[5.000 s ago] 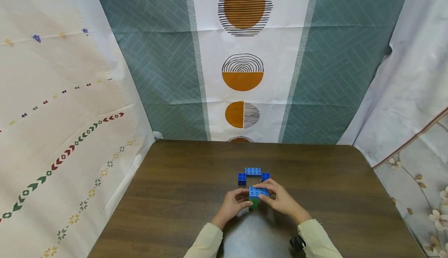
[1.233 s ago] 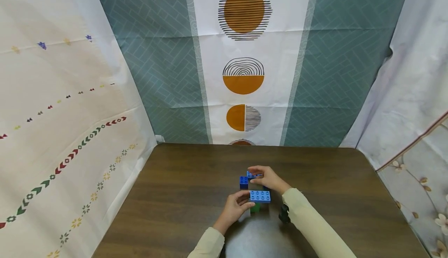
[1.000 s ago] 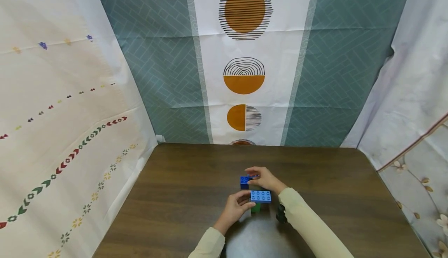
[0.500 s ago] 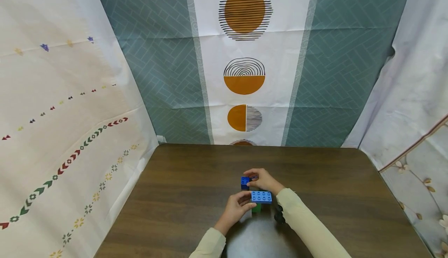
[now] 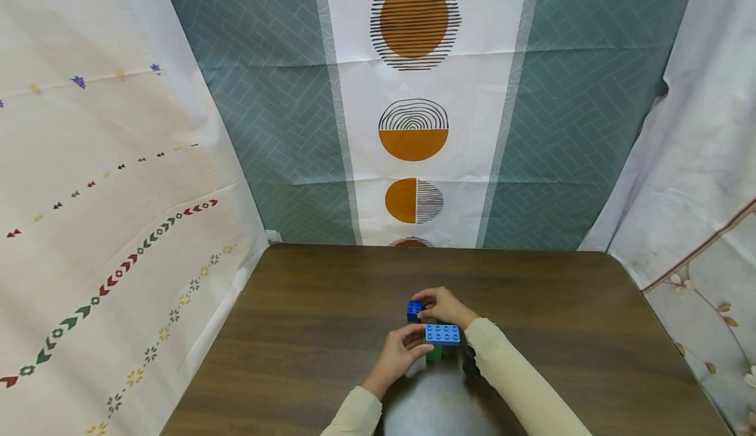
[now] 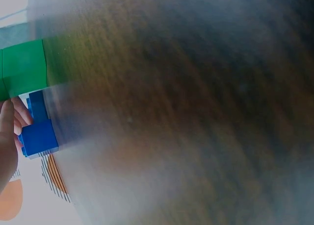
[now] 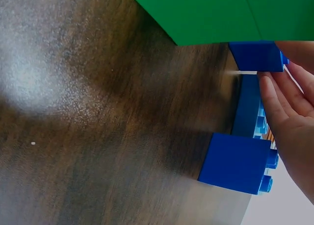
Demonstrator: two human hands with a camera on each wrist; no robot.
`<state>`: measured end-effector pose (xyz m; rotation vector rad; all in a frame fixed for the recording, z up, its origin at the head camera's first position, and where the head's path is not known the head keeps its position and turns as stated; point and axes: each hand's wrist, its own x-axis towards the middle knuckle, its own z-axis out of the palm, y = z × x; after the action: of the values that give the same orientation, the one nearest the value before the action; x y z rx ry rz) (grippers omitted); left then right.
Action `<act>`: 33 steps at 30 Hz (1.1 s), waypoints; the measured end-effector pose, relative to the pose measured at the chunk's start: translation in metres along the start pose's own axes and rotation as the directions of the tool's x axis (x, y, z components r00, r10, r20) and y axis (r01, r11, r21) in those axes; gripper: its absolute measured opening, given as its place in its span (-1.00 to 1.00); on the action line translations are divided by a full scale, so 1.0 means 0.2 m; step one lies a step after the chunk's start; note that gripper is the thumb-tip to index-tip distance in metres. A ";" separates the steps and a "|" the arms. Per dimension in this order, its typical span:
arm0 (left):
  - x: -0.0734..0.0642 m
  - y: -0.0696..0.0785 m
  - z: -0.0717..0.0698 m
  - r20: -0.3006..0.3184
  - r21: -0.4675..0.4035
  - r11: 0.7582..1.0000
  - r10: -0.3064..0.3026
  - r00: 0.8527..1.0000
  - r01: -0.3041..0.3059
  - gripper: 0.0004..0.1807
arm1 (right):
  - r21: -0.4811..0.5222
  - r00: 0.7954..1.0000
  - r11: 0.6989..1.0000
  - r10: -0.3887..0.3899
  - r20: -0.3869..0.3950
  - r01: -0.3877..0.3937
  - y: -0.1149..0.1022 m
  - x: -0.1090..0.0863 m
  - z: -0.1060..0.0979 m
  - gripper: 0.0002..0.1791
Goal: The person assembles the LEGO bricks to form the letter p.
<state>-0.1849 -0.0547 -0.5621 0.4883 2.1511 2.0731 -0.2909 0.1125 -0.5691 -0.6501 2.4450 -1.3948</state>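
Note:
In the head view my left hand [image 5: 398, 358] holds a small stack from its left side, thumb low at the front. The stack has a light blue eight-stud toy brick [image 5: 442, 334] on top of green bricks [image 5: 434, 353]. Just behind it, my right hand [image 5: 445, 308] pinches a dark blue four-stud brick [image 5: 414, 310] between thumb and fingertips. The right wrist view shows this dark blue brick [image 7: 257, 57] at the fingers, below the green bricks [image 7: 211, 14]. A long blue brick [image 7: 248, 105] and another dark blue brick [image 7: 235, 161] stand beyond, hidden behind my right hand in the head view.
All the bricks are on a brown wooden table [image 5: 295, 331]. At its far edge hangs a green and white patterned cloth [image 5: 283, 127]. Pale cloths hang along the left and right sides. My right forearm [image 5: 520, 370] crosses the table from the front right.
My right hand has left the light blue brick's top and gone back to the rear bricks, then left onto the dark blue one. The left hand keeps its hold on the stack.

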 end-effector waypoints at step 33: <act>-0.02 0.06 0.01 -0.018 0.033 0.999 -0.019 1.000 0.019 -0.68 | 0.000 0.999 1.000 -0.017 -0.049 0.017 -0.09 -0.07 -0.11 -0.63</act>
<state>-0.1795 -0.0544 -0.5509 0.4526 2.1944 2.0431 -0.2826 0.1271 -0.5421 -0.6455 2.4819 -1.4346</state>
